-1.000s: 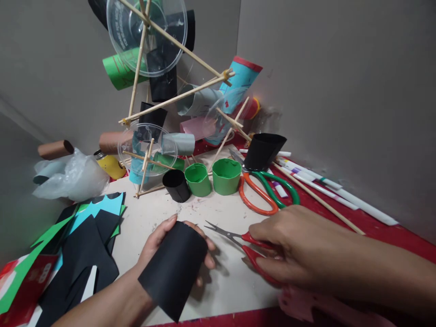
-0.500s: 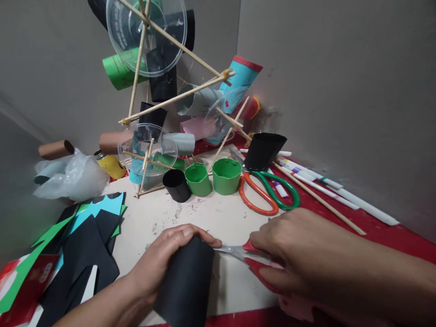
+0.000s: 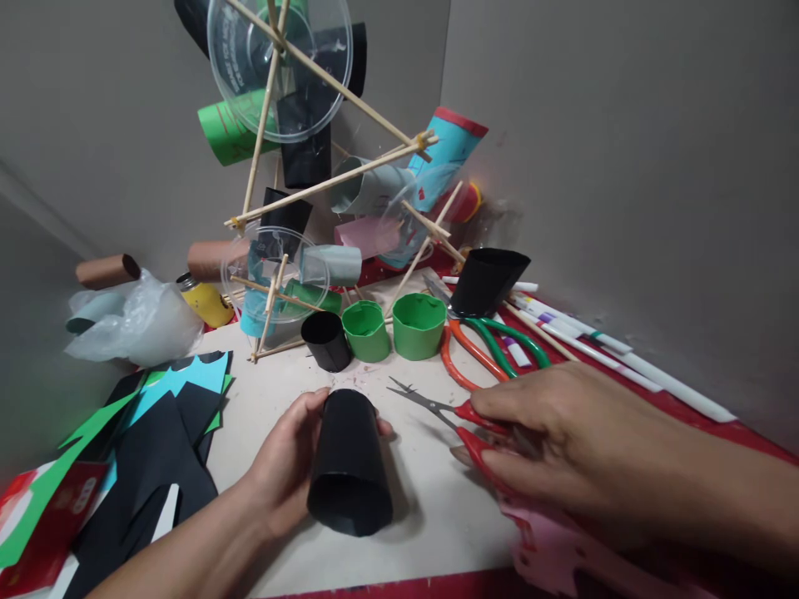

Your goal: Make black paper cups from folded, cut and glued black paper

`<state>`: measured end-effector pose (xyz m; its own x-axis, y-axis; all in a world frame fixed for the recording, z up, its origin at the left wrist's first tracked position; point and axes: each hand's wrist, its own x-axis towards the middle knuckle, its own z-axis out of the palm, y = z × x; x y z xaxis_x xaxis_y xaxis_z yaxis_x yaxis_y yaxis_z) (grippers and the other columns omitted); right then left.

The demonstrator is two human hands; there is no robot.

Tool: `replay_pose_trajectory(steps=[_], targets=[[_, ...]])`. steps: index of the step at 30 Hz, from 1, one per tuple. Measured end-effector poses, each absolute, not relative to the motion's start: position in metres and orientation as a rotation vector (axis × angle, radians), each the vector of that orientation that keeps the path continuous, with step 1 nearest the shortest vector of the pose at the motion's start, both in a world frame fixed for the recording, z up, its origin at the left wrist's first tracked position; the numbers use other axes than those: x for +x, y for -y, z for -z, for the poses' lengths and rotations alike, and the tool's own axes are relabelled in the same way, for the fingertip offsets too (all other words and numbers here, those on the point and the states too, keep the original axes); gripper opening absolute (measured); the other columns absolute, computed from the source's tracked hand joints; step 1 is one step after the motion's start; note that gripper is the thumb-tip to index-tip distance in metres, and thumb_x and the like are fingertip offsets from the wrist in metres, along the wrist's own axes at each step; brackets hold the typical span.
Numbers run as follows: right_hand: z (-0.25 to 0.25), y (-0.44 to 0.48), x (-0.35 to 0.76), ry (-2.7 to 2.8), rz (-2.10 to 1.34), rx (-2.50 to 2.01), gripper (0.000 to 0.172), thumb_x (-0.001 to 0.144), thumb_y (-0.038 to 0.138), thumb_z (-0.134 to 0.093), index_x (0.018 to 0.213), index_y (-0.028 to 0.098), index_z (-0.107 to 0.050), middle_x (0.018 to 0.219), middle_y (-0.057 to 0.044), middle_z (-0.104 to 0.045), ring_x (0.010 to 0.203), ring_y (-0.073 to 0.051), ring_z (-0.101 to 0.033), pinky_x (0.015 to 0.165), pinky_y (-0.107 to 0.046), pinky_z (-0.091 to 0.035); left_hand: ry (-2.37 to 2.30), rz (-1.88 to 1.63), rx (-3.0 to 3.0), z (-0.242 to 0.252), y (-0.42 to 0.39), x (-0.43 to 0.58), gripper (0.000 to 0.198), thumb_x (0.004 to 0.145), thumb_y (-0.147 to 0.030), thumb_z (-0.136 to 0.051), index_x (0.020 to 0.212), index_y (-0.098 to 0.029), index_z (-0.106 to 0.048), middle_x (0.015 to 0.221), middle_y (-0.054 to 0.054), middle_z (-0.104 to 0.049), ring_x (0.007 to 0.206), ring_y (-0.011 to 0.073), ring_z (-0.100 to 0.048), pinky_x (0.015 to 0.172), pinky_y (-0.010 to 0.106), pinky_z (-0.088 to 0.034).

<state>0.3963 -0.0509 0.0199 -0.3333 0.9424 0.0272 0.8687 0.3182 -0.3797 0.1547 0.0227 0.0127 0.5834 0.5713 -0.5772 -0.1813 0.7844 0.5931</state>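
Note:
My left hand is wrapped round a black paper tube, its open end turned toward me. Red-handled scissors are in my right hand, their blades slightly parted and pointing left, apart from the tube. Just beyond stand a short black cup and two green paper cups, one beside the other. Larger scissors with orange and green handles lie behind my right hand. Under my right forearm is a pink object, partly hidden.
A wheel-like frame of wooden sticks with clear lids and paper tubes rises at the back. Paper scraps are piled at left near a plastic bag and yellow bottle. White rolled sticks lie along the right wall.
The black tube has tilted so its open end faces me, and my left hand's grip has shifted. The scissors have come away from the tube's edge, with their blades now parted.

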Motion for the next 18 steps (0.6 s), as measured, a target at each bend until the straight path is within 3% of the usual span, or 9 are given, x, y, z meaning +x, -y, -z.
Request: replay_pose_trajectory(steps=[10, 18], targets=[[-0.024, 0.052, 0.39, 2.307, -0.636, -1.59, 0.031, 0.078, 0.021, -0.054, 0.056, 0.021, -0.033, 0.046, 0.005, -0.04, 0.044, -0.009, -0.029, 0.045, -0.026, -0.017, -0.621, -0.323, 0.504, -0.004, -0.014, 0.149, 0.039, 0.083, -0.036, -0.064, 0.098, 0.0, -0.071, 0.094, 0.017, -0.073, 0.083, 0.0203, -0.069, 0.077, 0.025, -0.051], [-0.018, 0.051, 0.388, 2.257, -0.811, -1.541, 0.03, 0.08, 0.027, -0.055, 0.057, 0.02, -0.038, 0.051, 0.005, -0.044, 0.047, -0.009, -0.034, 0.044, -0.024, -0.021, -0.553, -0.311, 0.611, 0.0, -0.012, 0.149, 0.038, 0.084, -0.039, -0.06, 0.101, -0.006, -0.07, 0.099, 0.016, -0.07, 0.077, 0.0224, -0.069, 0.07, 0.027, -0.052]])
